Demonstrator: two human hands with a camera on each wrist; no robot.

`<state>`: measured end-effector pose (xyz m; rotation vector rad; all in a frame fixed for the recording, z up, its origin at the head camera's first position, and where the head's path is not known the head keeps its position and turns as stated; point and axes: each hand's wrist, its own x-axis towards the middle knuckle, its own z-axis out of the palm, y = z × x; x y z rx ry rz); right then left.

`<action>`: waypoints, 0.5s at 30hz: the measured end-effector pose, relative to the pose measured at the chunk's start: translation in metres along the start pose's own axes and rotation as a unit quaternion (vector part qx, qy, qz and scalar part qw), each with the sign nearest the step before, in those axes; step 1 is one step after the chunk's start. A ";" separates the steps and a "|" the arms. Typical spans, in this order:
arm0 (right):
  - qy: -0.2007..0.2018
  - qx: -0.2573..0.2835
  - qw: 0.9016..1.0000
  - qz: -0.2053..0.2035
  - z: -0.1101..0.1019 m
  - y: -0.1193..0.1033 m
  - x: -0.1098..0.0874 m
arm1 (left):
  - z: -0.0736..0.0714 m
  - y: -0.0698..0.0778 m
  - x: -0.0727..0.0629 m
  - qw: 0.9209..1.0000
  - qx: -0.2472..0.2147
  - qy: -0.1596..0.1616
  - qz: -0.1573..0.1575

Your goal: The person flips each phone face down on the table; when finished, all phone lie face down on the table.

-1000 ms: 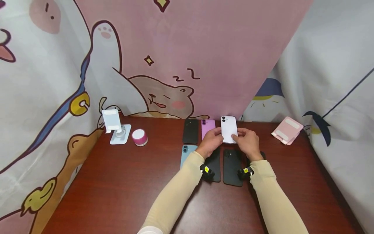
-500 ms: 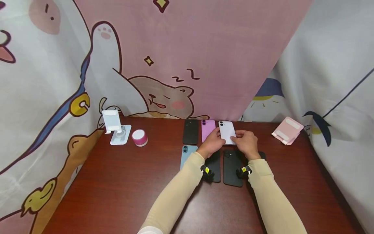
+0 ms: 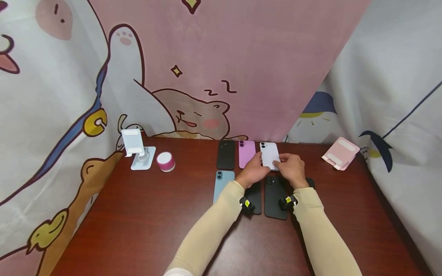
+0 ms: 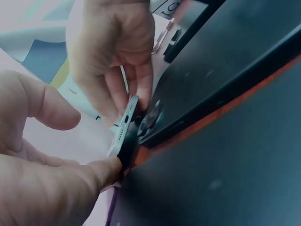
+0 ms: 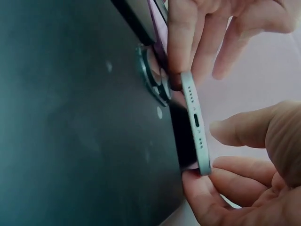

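Observation:
A white phone (image 3: pixel 270 155), its twin-lens back facing up, is held between both hands at the right end of the back row of phones. My left hand (image 3: pixel 254 171) has fingers on its left side near the bottom corner; in the left wrist view the left thumb (image 4: pixel 56 110) is raised apart from it. My right hand (image 3: pixel 291 168) holds the right side, with the right thumb (image 5: pixel 240 128) over the back and fingers at the edge. The phone's bottom edge (image 5: pixel 196 120) shows a charging port, with a dark gap beneath. A pink phone (image 3: pixel 246 151) lies just left of it.
A black phone (image 3: pixel 226 155) ends the back row at left. In front lie a blue phone (image 3: pixel 222 184) and black phones (image 3: pixel 275 207), partly under the wrists. A white stand (image 3: pixel 132 142), a magenta round container (image 3: pixel 165 163) and a pink stand (image 3: pixel 340 153) flank them.
The white phone has come down and slightly toward the front, lining up with the pink phone. The left hand has shifted a little to the right along its lower edge.

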<state>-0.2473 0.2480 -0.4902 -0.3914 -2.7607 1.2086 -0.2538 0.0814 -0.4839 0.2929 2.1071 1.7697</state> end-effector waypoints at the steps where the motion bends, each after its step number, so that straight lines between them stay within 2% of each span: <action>1: -0.001 -0.002 1.000 -0.001 0.000 0.000 0.000 | 0.001 0.000 -0.001 1.000 0.016 0.006 -0.002; 6: -0.019 -0.018 1.000 -0.008 -0.002 -0.003 0.000 | 0.006 -0.002 -0.003 0.998 0.060 0.021 -0.006; 11: -0.041 -0.021 0.999 -0.011 -0.005 -0.005 0.001 | 0.006 -0.001 -0.004 0.998 0.062 0.027 -0.015; 15: -0.047 -0.020 0.999 -0.017 -0.008 -0.006 0.002 | 0.004 0.000 -0.005 0.999 0.046 0.024 -0.005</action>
